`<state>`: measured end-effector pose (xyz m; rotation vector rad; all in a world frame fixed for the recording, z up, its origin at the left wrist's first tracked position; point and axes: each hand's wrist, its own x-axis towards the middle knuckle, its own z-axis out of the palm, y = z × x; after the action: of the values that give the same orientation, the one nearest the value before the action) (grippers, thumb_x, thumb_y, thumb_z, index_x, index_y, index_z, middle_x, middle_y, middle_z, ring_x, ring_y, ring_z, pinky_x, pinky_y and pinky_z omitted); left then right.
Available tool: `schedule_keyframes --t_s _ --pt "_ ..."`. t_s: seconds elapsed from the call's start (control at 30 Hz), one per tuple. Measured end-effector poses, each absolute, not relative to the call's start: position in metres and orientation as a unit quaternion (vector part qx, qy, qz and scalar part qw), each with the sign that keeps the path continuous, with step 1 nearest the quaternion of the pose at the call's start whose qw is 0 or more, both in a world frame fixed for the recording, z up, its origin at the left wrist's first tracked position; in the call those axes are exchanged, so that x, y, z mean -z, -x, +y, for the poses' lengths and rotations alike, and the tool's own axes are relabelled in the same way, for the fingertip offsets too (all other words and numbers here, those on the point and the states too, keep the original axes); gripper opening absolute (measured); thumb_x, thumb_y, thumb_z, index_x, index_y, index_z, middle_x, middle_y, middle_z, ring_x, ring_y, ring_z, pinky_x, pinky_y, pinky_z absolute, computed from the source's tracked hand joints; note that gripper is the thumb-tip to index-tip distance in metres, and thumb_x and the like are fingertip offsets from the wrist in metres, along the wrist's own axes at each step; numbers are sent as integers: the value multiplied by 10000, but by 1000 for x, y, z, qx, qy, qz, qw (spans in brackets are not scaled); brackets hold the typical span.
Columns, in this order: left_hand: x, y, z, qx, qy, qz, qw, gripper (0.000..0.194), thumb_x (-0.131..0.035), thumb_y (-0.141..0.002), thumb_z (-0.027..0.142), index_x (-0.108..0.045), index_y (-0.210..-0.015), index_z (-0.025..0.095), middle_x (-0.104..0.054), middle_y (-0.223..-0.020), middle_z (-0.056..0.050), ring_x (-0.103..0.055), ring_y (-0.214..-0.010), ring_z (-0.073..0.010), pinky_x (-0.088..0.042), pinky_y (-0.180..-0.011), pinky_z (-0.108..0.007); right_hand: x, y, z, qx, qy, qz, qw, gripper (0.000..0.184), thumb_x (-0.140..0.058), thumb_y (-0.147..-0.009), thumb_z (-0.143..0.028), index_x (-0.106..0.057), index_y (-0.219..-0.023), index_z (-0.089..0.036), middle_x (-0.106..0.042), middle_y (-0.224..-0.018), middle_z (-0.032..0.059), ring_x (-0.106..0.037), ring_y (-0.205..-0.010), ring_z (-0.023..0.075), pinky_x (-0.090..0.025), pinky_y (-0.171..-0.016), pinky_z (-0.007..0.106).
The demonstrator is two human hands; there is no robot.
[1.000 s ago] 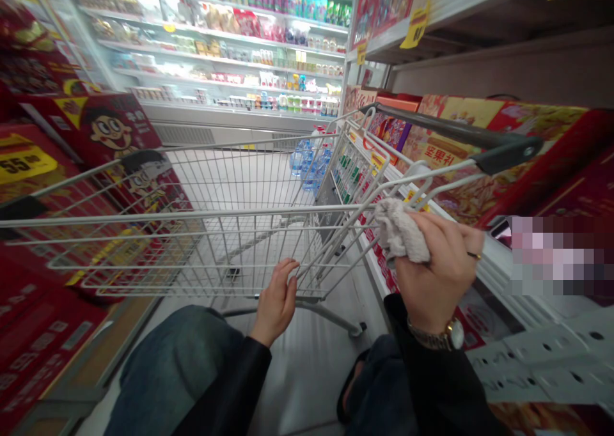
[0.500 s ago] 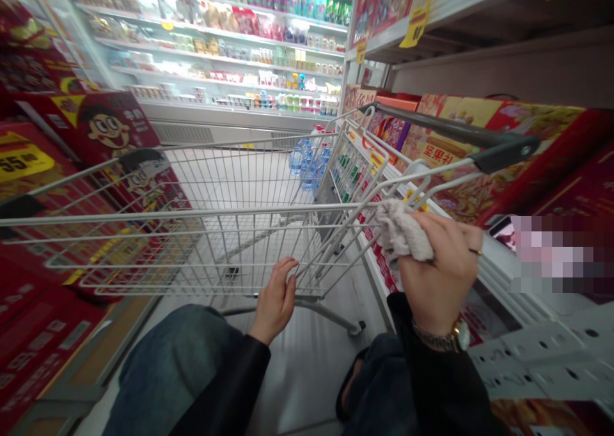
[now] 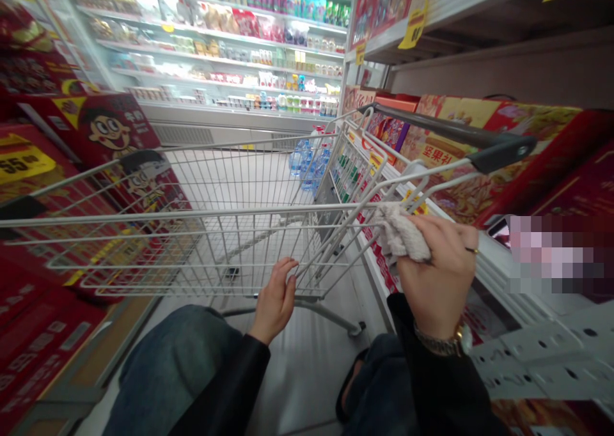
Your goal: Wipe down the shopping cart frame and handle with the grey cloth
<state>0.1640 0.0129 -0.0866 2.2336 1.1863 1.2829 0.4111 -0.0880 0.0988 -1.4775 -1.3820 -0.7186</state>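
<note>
A wire shopping cart [image 3: 192, 215] stands side-on right in front of me, with its grey handle [image 3: 432, 126] at the right. My right hand [image 3: 439, 266] is closed on a crumpled, greyish cloth [image 3: 400, 234], which lies against the cart's metal tubes below the handle. The cloth hides the stretch of tube under it. Lower and to the left, my left hand [image 3: 275, 302] is by the bottom wires of the basket, fingers loosely bent and thumb apart. It holds nothing I can see; whether it touches the wires I cannot tell.
Red gift boxes [image 3: 115, 126] are stacked close on the left. Shelving with nut gift boxes [image 3: 451, 161] runs along the right. Bottled water packs [image 3: 309, 161] stand on the floor beyond the cart, before a lit refrigerated display [image 3: 215, 71]. A perforated metal beam [image 3: 551, 353] juts in at lower right.
My right hand and the cloth have shifted very slightly to the left along the cart's tubes. The left hand and the cart stay where they were.
</note>
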Motion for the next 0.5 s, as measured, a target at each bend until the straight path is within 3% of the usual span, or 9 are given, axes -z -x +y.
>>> schedule_keyframes --t_s 0.13,0.37,0.5 --pt "85 -164 13 -444 -778 416 154 340 -401 -1036 267 -505 -1359 249 -539 -1448 -116 -524 -1371 -222 -506 -1050 -399 -98 -407 -88 238 621 -611 430 393 -624 -755 -50 -753 -1065 -255 -743 -1019 20 -555 -937 248 -448 -868 401" --pt "84 -164 12 -446 -777 414 159 338 -402 -1036 268 -506 -1358 256 -537 -1445 -113 -522 -1372 -219 -504 -1047 -388 -101 -416 -90 309 593 -539 513 341 -655 -799 -134 -745 -1114 -226 -736 -1103 61 -597 -1019 272 -439 -936 438" --pt "85 -164 13 -445 -778 414 159 337 -407 -1036 266 -507 -1358 253 -537 -1445 -113 -524 -1370 -219 -510 -1043 -389 -98 -419 -89 217 612 -628 428 405 -604 -751 -44 -765 -1056 -256 -750 -1017 21 -583 -956 243 -447 -864 393"
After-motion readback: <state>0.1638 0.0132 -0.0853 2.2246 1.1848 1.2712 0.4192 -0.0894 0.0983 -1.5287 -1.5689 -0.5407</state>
